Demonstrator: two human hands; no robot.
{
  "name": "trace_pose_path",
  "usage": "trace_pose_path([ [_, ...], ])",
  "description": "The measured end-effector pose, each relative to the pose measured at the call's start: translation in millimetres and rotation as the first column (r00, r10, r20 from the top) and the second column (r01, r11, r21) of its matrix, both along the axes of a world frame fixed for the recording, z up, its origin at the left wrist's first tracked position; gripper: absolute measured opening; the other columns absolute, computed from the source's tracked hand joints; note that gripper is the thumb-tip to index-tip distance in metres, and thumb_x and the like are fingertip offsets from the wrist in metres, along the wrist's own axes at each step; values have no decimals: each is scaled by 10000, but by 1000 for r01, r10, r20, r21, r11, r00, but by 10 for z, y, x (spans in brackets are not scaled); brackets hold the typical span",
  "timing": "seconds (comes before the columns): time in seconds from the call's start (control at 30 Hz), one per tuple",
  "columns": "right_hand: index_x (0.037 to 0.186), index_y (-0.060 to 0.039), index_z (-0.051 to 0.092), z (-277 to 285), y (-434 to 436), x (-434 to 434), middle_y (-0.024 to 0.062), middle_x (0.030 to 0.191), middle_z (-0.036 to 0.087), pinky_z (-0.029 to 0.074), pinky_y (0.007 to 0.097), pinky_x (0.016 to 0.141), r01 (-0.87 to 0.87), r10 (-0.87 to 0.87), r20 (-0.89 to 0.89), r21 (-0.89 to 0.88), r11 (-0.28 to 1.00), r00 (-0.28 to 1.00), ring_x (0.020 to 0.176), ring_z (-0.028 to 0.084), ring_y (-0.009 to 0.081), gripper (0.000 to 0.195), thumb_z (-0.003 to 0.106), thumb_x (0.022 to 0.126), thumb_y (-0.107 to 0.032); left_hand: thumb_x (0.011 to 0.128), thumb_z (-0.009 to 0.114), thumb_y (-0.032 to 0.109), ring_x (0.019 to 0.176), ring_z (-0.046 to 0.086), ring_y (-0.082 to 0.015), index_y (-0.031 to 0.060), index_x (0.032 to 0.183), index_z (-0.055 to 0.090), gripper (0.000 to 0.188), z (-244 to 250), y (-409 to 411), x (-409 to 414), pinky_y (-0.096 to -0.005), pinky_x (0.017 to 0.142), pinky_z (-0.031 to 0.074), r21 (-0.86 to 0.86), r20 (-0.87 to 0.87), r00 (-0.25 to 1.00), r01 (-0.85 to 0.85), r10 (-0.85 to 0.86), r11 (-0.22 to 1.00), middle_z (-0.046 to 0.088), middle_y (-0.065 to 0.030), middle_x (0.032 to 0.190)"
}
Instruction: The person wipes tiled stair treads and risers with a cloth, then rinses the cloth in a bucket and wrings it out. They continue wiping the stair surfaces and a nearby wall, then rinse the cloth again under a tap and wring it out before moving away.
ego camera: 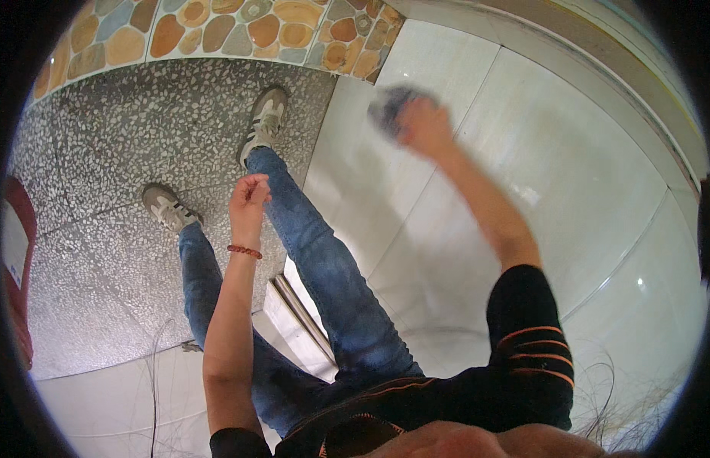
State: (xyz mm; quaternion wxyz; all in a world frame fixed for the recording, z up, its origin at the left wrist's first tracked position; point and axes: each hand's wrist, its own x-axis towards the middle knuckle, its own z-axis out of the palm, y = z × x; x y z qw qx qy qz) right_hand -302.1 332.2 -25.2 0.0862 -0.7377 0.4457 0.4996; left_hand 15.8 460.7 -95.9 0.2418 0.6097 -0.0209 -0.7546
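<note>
My right hand (pixel 426 126), blurred by motion, is closed on a bunched dark grey cloth (pixel 389 111), over the pale glossy tiles (pixel 538 154). Whether the cloth touches the tiles cannot be told. My left hand (pixel 250 192), with a reddish bead bracelet (pixel 244 251) at its wrist, hangs above the speckled terrazzo floor (pixel 126 126), beside my jeans-clad leg. Its fingers are curled in, and no object shows in them.
A band of pebble-pattern tiles (pixel 234 28) crosses the top. Between my legs lies a pale ledge with metal strips (pixel 300 320). A red object with a white panel (pixel 20 257) stands at far left. A raised edge (pixel 595 63) curves along the upper right.
</note>
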Motion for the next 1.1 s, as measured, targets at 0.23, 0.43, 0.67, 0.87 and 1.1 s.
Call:
trace_pose_path([
  [0.23, 927, -214, 584, 204, 2011, 444, 37, 911, 565, 413, 417, 725, 128, -190, 164, 327, 936, 968, 963, 489, 235, 281, 639, 652, -233, 823, 543, 80, 613, 496, -77, 46, 904, 584, 97, -63, 147, 92, -204, 582, 410, -97, 2, 999, 40, -40, 994, 546, 8, 733],
  [0.43, 1081, -220, 550, 1310, -543, 145, 36, 1039, 552, 463, 429, 720, 141, -112, 92, -428, 893, 989, 926, 539, 254, 382, 598, 702, -201, 817, 541, 59, 614, 492, -71, 40, 895, 579, 89, -93, 495, 279, -206, 563, 401, -106, 30, 983, 185, -183, 977, 543, 18, 734],
  [0.67, 843, -94, 592, 898, -534, -286, 73, 816, 578, 483, 392, 602, -239, 201, -136, -406, 882, 970, 742, 567, 238, 160, 510, 747, -192, 830, 547, 126, 649, 498, -50, 96, 900, 592, 89, 111, 329, 155, -196, 548, 357, 17, -35, 991, 130, -130, 991, 558, 44, 764],
  [0.87, 641, -103, 588, 274, 2677, 445, 80, 748, 574, 468, 394, 557, 82, -135, 240, 221, 972, 961, 728, 568, 235, 105, 568, 664, -204, 825, 559, 150, 650, 502, -47, 113, 919, 594, 107, 133, 353, 196, -193, 557, 355, 23, -20, 995, 95, -94, 995, 559, 50, 765],
  [1.1, 912, -130, 607, 1355, 394, 227, 74, 982, 587, 437, 386, 785, 242, -208, 212, -151, 959, 955, 866, 545, 266, 280, 610, 634, -163, 846, 550, 162, 648, 507, -54, 102, 930, 593, 113, 100, 520, 191, -203, 543, 368, 61, -17, 990, 138, -137, 989, 558, 35, 748],
])
